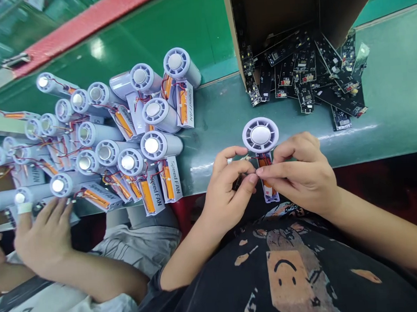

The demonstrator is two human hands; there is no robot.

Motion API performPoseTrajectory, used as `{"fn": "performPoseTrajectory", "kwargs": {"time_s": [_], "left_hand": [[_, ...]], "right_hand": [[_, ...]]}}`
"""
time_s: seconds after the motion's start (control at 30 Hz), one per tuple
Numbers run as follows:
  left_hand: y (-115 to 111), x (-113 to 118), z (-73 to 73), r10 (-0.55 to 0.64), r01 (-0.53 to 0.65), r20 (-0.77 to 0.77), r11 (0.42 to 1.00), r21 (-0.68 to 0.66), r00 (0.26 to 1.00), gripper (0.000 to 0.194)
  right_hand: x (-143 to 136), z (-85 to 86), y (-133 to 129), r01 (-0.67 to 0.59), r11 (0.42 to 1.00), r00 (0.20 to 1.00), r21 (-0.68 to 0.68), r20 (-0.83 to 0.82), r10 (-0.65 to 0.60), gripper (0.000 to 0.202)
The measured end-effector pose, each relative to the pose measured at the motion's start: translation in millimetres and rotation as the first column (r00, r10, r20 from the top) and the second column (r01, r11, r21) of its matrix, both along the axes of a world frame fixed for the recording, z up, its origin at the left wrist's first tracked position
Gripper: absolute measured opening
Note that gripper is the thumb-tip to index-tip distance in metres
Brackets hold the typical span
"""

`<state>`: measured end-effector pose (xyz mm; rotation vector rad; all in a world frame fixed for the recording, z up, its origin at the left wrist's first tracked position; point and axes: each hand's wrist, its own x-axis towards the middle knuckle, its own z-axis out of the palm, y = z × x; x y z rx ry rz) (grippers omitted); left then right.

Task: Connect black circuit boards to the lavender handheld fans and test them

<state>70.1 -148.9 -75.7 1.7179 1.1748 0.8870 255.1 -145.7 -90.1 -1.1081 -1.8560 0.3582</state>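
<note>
Wires [264, 161], seemingly pinched by fingers of the left hand [226, 188] and right hand [303, 176], could tear from the fan [260, 135] between them at the near edge of the table [215, 113] if tugged hard.

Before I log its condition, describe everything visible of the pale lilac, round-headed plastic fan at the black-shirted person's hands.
The pale lilac, plastic-looking fan has a round, spoked head around a whitish disc. Its narrow, open-faced handle shows an orange part and thin red wires. The disc faces the camera; the handle points toward the black shirt. The left hand and right hand meet over it, partly hiding it; its support is hidden.
</note>
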Motion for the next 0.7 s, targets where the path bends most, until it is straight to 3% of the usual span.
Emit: {"fn": "performPoseTrajectory", "kwargs": {"time_s": [0.17, 0.23, 0.4, 0.53, 0.7], "left_hand": [[-1.0, 0.4, -3.0, 0.034, -0.034, 0.015, 0.999, -0.007, 0.999, 0.014], [-3.6, 1.2, -6.3, 0.044, -0.037, 0.095, 0.997, -0.068, 0.995, 0.008], [-7.2, 6.5, -8.7, 0.134, -0.043, 0.338, 0.963, -0.265, 0.931, 0.024], [-7.1, 9.1, -6.1, 0.146, 0.004, 0.37, 0.927, -0.375, 0.917, 0.021], [-7.4, 9.3, -4.9, 0.166, -0.009, 0.357, 0.915, -0.403, 0.919, 0.022]], "right_hand": [[-1.2, 0.3, -0.9, 0.015, 0.999, 1.0, 0.031, 0.026, -0.015, 0.007], [-1.4, 2.4, -0.4, 0.041, 0.999, 0.999, -0.023, 0.014, -0.04, 0.012], [-4.9, 6.3, 4.0, 0.114, 0.989, 0.993, -0.095, 0.036, -0.111, 0.015], [-8.5, 5.2, 6.1, 0.133, 0.984, 0.99, -0.115, 0.057, -0.127, 0.016], [-8.6, 5.8, 7.6, 0.114, 0.985, 0.993, -0.13, 0.056, -0.107, 0.015]]}}
